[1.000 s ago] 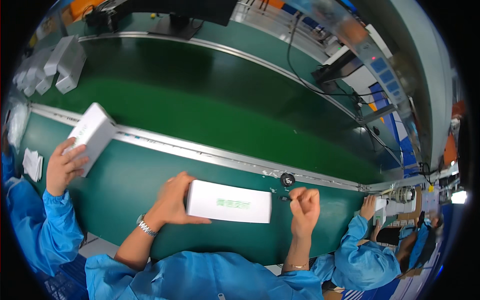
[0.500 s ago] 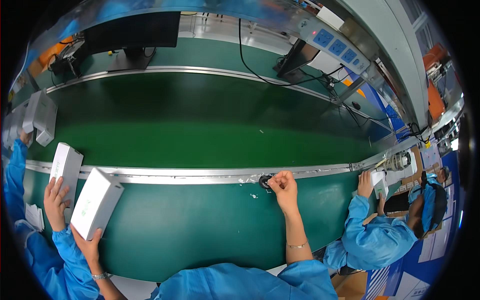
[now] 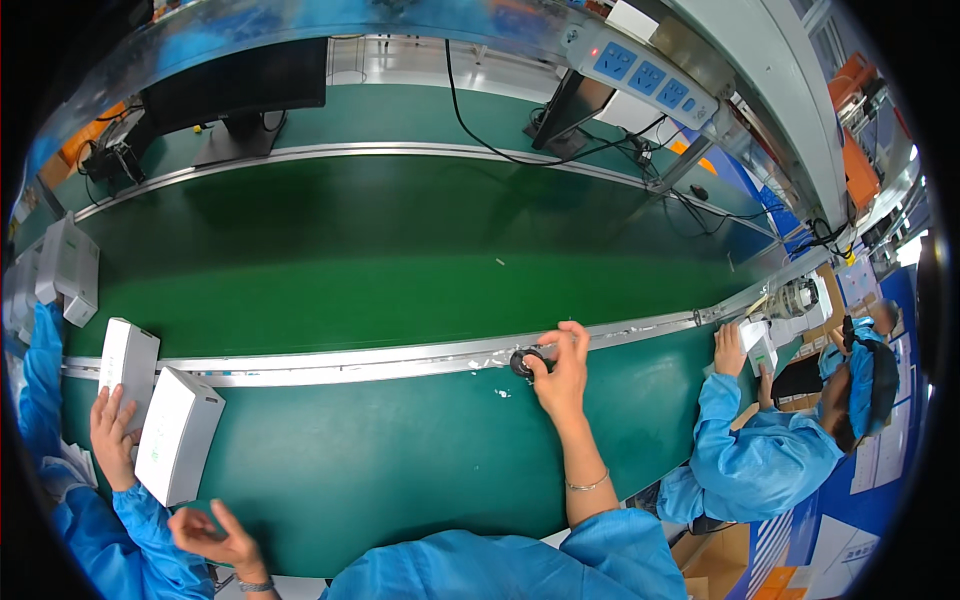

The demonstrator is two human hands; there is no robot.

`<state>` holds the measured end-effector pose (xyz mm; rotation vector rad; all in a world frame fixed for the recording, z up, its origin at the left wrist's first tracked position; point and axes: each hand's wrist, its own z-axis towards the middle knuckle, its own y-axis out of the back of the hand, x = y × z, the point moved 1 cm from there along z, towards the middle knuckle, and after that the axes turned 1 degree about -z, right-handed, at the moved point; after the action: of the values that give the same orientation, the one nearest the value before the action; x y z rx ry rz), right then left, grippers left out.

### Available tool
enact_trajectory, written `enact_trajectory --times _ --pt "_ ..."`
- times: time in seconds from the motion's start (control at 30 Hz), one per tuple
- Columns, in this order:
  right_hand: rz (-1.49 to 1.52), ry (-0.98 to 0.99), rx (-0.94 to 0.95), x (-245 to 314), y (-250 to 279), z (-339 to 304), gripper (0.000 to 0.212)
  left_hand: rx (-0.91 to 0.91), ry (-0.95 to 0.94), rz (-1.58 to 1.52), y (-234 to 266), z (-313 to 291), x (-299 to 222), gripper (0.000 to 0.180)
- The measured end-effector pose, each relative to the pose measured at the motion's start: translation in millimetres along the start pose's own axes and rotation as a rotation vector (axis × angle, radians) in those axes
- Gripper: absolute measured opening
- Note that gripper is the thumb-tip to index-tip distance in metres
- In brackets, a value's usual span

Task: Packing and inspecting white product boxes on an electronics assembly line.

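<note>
Half a second ago, the left hand [image 3: 215,538] had hold of the near white box [image 3: 180,437]; now it has let go and come back toward the person's body. Its thumb and fingers are wide apart, with nothing between them. From where I stand, the box is close to that hand, a bit past it and a little to the left. Its long side points away from the person, with the far end leaning right, up by the metal rail [image 3: 400,366]. The left hand is much nearer to it than the right hand [image 3: 562,380]. Just left of it is another white box [image 3: 128,362], with a co-worker's hand [image 3: 112,435] on it.

Far over on the right, the right hand is at the round black thing [image 3: 518,364], by the edge of the rail. The thumb and a finger are over its right side. I can't tell if they pinch it or only touch it. Little white bits [image 3: 503,393] lie near it on the green table [image 3: 380,460].
</note>
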<state>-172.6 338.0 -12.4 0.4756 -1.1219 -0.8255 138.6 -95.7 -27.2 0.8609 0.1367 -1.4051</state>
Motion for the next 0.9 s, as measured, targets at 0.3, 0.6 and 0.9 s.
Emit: enact_trajectory --times 0.3,0.6,0.9 --pt "0.121 -0.115 0.045 -20.9 -5.4 -2.3 0.05 0.794 -0.028 -0.78 -110.2 -25.2 -174.3 0.037" --pt "0.14 -0.129 0.053 -24.9 -2.5 -2.4 0.038 1.248 -0.248 -0.876 -138.7 -67.0 -213.6 0.015" --pt "0.284 -0.119 0.024 -36.1 -8.3 -1.7 0.035 1.289 -0.196 -0.866 -140.0 -65.7 -213.6 0.013"
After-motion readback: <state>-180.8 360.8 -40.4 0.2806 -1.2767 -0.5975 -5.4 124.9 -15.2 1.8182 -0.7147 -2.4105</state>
